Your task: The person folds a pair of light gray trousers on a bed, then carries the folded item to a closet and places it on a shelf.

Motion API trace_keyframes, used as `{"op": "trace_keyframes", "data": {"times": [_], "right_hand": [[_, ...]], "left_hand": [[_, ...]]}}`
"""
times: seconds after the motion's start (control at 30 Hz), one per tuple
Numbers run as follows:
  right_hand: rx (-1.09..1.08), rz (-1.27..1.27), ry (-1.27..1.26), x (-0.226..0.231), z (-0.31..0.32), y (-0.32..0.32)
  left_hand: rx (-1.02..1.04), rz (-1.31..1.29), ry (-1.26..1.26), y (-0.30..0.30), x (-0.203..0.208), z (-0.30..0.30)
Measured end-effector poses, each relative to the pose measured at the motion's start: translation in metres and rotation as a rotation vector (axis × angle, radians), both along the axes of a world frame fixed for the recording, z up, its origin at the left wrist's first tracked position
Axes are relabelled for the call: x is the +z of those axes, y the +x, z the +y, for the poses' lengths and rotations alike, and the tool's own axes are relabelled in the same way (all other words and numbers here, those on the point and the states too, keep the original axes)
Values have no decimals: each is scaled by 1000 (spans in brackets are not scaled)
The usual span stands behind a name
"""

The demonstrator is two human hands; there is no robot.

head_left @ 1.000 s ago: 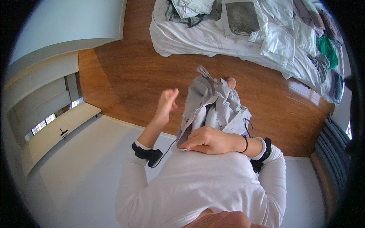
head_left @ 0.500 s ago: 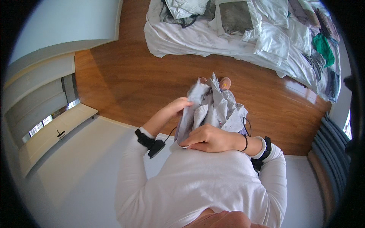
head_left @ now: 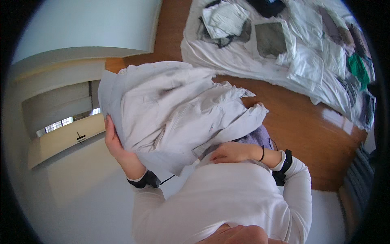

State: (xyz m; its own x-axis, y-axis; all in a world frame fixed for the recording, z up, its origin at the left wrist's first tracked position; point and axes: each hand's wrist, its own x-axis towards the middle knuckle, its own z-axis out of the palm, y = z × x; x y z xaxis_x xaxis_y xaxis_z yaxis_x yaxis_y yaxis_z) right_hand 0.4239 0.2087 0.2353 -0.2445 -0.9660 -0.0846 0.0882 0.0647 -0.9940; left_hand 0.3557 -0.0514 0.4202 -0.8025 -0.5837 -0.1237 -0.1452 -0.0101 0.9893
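A wrinkled white shirt (head_left: pixel 174 107) is spread out in front of me, its left end raised and fanned wide. My left hand (head_left: pixel 115 142) grips the shirt's left edge, with part of the fingers hidden behind the cloth. Close to my waist, my right hand (head_left: pixel 231 153) is closed on the near edge of the same shirt, fingers curled. Below it shows a bit of purple cloth (head_left: pixel 258 136) over my legs.
Ahead stands a bed (head_left: pixel 227 67) with a white sheet, holding folded white clothes (head_left: pixel 225 20), a grey folded piece (head_left: pixel 271 39) and a green cloth (head_left: pixel 358 71). Wooden floor (head_left: pixel 300 122) lies between. A cream ledge (head_left: pixel 67 140) is at left, a blue-grey curtain (head_left: pixel 359 179) at right.
My left hand has swung outward to the left, spreading the bunched shirt wide. My right hand stays near my waist. The view has shifted left.
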Motion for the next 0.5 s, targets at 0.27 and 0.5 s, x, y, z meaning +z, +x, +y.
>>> {"op": "trace_keyframes", "data": {"times": [0.27,0.5], "right_hand": [[-729,34,-20,-3,14,-53],[-1048,510,-192,46,-46,-109]], "left_hand": [[-230,391,118,16,47,-24],[-42,471,-293,11,60,-9]]}}
